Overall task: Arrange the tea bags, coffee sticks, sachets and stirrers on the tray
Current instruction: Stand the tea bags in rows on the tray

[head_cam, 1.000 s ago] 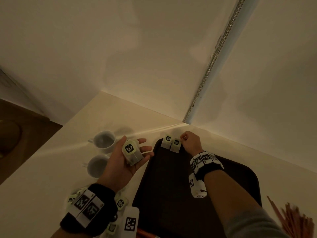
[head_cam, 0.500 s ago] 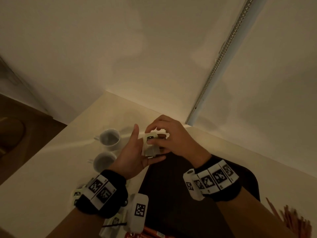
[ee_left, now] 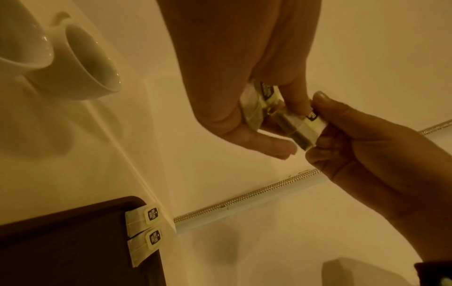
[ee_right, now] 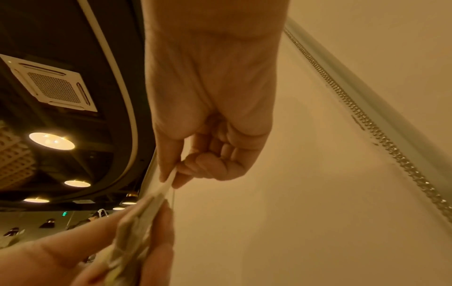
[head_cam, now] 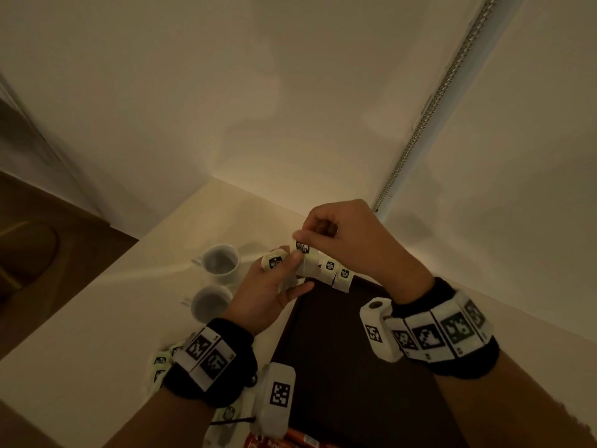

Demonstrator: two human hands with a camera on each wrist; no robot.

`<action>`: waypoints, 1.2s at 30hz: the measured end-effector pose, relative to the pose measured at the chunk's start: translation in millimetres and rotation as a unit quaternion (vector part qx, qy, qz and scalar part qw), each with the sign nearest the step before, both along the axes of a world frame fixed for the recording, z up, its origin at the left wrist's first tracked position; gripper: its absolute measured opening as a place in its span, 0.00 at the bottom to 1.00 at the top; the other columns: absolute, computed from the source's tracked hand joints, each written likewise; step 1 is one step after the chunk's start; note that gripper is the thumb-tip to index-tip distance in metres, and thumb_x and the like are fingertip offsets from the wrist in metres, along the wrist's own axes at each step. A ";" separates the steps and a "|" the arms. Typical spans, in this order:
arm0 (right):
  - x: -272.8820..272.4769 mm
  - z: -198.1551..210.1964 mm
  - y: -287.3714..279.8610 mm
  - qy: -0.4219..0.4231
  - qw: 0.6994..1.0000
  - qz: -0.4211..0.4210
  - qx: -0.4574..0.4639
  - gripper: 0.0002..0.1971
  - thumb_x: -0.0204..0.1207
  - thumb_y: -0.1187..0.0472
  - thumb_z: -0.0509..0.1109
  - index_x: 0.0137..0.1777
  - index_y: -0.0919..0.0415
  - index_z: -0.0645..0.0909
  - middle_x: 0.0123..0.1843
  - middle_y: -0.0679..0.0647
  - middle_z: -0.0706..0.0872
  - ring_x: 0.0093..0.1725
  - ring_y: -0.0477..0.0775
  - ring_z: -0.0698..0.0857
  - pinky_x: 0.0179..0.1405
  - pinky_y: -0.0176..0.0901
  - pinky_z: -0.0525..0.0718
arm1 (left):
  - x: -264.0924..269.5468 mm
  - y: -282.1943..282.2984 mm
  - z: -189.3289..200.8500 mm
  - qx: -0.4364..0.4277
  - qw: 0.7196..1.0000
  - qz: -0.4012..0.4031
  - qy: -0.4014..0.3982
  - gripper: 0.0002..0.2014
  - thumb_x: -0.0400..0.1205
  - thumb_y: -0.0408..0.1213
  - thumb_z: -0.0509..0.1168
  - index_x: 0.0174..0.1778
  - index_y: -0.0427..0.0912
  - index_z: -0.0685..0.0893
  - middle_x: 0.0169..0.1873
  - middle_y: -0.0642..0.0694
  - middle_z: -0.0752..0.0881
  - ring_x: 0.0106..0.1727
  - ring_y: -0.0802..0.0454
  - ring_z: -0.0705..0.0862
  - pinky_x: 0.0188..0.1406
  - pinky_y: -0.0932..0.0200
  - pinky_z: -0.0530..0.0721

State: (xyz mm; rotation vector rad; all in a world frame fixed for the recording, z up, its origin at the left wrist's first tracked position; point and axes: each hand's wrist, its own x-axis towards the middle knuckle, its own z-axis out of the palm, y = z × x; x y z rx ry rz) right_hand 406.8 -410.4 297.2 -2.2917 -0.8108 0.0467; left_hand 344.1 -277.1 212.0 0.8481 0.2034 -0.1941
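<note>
Head view, with both wrist views. The left hand point(head_cam: 268, 295) lay palm up above the near-left corner region of the dark tray point(head_cam: 355, 383), its fingers curled round a small stack of tea bags point(head_cam: 274, 261). The right hand point(head_cam: 345, 240) was raised over it, thumb and forefinger pinching the top edge of a single tea bag point(head_cam: 303, 250), which hung partly against the stack; the remaining fingers were folded into the palm. In the left wrist view the pinched tea bag point(ee_left: 303, 129) appeared edge-on between the two hands, touching the left fingertips point(ee_left: 281, 147). Two placed tea bags point(head_cam: 337, 273) lay side by side, touching, at the tray's far-left corner, tags toward the wall, also shown in the left wrist view point(ee_left: 144, 232). Two white cups point(head_cam: 216, 282) stood on the counter point(head_cam: 80, 334) left of the tray, one behind the other. Further loose tea bags point(head_cam: 160, 367) lay on the counter beneath the left wrist, partly hidden. A red-brown packet point(head_cam: 290, 439) showed at the near edge, too cut off to identify.
</note>
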 end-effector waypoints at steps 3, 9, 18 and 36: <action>-2.9 1.8 3.7 -0.025 1.000 -0.013 -0.004 0.12 0.74 0.55 0.73 0.32 0.60 0.82 0.24 0.47 0.79 0.25 0.43 0.77 0.26 0.28 0.72 | -3.9 -1.5 4.1 -0.013 1.000 -0.019 -0.010 0.11 0.74 0.42 0.65 0.48 0.43 0.85 0.47 0.44 0.90 0.47 0.49 0.90 0.35 0.63 0.88; -1.3 -0.6 2.4 -0.025 0.999 -0.028 0.033 0.12 0.73 0.56 0.75 0.32 0.61 0.85 0.23 0.48 0.79 0.25 0.45 0.75 0.26 0.30 0.71 | -7.5 -2.9 3.9 0.009 0.999 -0.010 -0.036 0.08 0.69 0.37 0.69 0.43 0.42 0.86 0.37 0.48 0.90 0.39 0.55 0.90 0.31 0.67 0.85; -1.2 -6.2 -9.6 0.069 0.989 -0.043 0.121 0.02 0.71 0.58 0.77 0.38 0.53 0.87 0.32 0.54 0.88 0.27 0.43 0.85 0.24 0.30 0.78 | -4.8 -7.0 -0.7 0.036 0.997 0.033 -0.059 0.10 0.70 0.35 0.68 0.47 0.39 0.82 0.37 0.47 0.91 0.38 0.56 0.90 0.36 0.67 0.86; 38.6 -169.3 -108.5 0.219 0.947 -0.160 -0.174 0.06 0.75 0.64 0.73 0.51 0.63 0.86 0.51 0.57 0.88 0.46 0.49 0.82 0.51 0.40 0.81 | -1.9 11.0 -20.5 0.007 0.995 -0.033 0.091 0.28 0.83 0.58 0.49 0.59 0.38 0.81 0.52 0.34 0.89 0.52 0.39 0.89 0.54 0.48 0.86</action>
